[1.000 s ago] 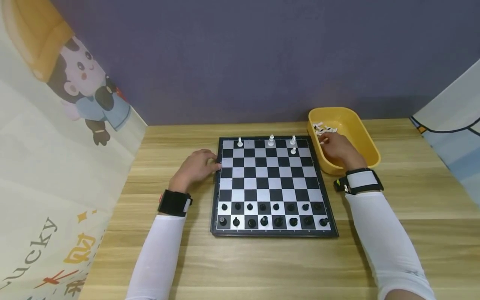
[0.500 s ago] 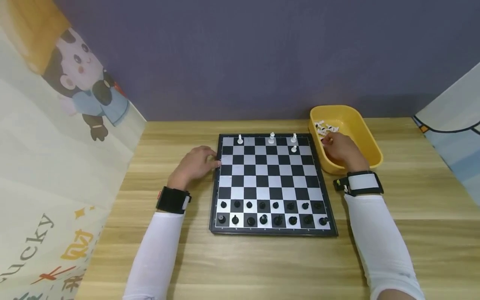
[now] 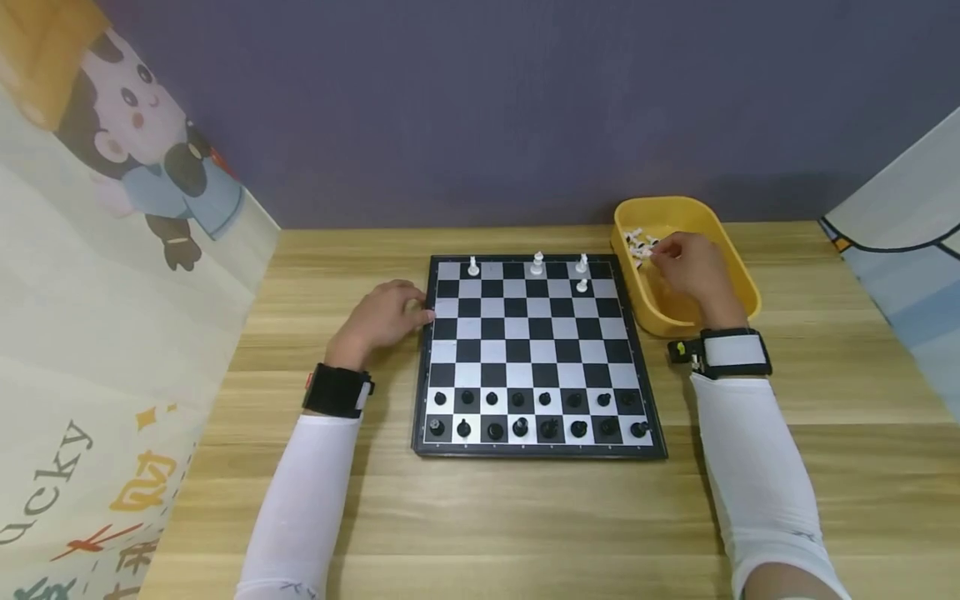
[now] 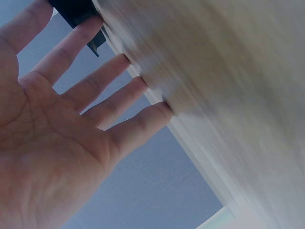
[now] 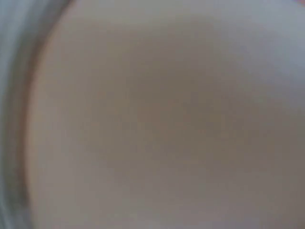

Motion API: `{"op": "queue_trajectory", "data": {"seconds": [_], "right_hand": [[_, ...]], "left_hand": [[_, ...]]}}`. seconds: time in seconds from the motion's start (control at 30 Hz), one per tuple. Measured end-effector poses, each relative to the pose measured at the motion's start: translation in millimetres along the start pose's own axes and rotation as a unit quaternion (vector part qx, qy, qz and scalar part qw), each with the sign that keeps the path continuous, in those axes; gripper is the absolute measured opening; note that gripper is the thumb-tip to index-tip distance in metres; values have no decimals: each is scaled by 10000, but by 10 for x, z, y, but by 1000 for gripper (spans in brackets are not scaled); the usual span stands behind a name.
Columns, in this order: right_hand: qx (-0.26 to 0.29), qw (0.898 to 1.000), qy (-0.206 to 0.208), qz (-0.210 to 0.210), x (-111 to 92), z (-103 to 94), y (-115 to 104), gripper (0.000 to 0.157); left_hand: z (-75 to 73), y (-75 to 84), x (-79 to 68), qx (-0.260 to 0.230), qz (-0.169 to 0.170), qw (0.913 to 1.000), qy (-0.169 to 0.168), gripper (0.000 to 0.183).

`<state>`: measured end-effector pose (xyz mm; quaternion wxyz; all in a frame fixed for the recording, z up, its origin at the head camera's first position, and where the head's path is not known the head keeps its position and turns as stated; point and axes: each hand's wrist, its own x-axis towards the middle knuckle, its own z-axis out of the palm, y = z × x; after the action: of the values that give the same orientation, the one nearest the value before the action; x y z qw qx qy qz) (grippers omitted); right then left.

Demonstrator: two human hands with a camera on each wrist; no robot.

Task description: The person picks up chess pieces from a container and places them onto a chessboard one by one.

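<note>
White pieces (image 3: 537, 266) on the chessboard (image 3: 528, 352) number four, black pieces (image 3: 495, 432) sixteen.

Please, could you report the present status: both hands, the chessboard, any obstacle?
Left hand at left edge of chessboard. Right hand over yellow bin, near loose white pieces, grip unclear. Chessboard: four white pieces, sixteen black pieces. No obstacle seen.

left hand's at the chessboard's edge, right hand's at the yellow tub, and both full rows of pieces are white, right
Not quite: both full rows are black pieces, as the head view shows. The left hand is at the chessboard's edge, and the right hand at the yellow tub.
</note>
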<state>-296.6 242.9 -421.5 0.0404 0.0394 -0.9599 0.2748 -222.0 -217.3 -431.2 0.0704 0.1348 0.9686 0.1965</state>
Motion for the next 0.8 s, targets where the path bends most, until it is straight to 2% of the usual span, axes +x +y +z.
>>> {"op": "queue_trajectory", "data": {"seconds": [0.27,0.6,0.8], "right_hand": [[188,9996,211,76,-34,-80,-181,36],[757,9948,662,-169,-81,-146,-379,38],[935,9931,672,-220,-111,-158,-502,39]], "left_hand": [[-18,3,-20,-42,-68,10000,17,49],[-12,4,13,-3,10,10000,-15,48],[-16,4,21,-8,48,10000,-11,48]]}}
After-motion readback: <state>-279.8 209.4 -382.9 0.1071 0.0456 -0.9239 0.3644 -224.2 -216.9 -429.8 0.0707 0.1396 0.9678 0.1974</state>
